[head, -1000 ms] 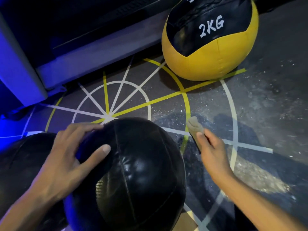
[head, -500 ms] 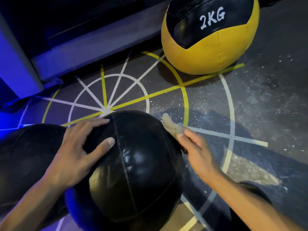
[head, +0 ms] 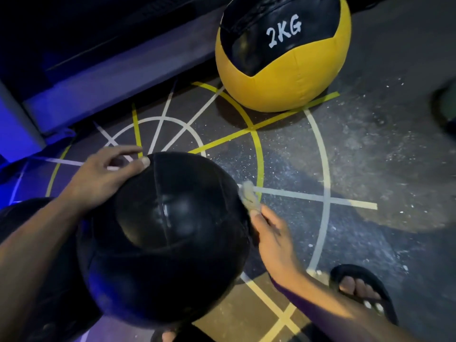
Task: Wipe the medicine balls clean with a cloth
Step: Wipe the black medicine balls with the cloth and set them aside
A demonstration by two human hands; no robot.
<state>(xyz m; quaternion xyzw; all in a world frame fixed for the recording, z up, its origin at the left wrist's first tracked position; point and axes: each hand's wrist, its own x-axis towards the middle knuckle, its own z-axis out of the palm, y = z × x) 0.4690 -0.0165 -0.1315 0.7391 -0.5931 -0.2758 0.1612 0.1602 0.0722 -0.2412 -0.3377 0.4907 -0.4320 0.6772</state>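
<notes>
**Black ball steadied, cloth at its right flank**

You are looking down at a dark speckled floor (head: pixel 370 156) marked with white and yellow painted arcs and spokes. Along its far left edge runs a pale, blue-lit ledge (head: pixel 111 82).

Nearest you, the black medicine ball (head: pixel 165 238) fills the lower middle of the view, glossy, with seams crossing over its top. A second dark ball (head: pixel 14 218) sits just beside it on the left, mostly hidden behind your forearm. Well apart from both, at the top of the view, the yellow and black ball (head: pixel 283 77) marked "2KG" rests on the floor over a yellow line.

Your left hand (head: pixel 103 176) rests on the upper left of the black ball, thumb pressed flat against it near the top seam, the other fingers reaching over the far side, loosely bent; it steadies the ball rather than gripping it. Your right hand (head: pixel 274 240) pinches the cloth (head: pixel 250 197), a small pale wad, between thumb and fingers, and holds it touching the ball's right side.

At the lower right, your foot in a dark sandal (head: pixel 362 290) stands on the floor.
</notes>
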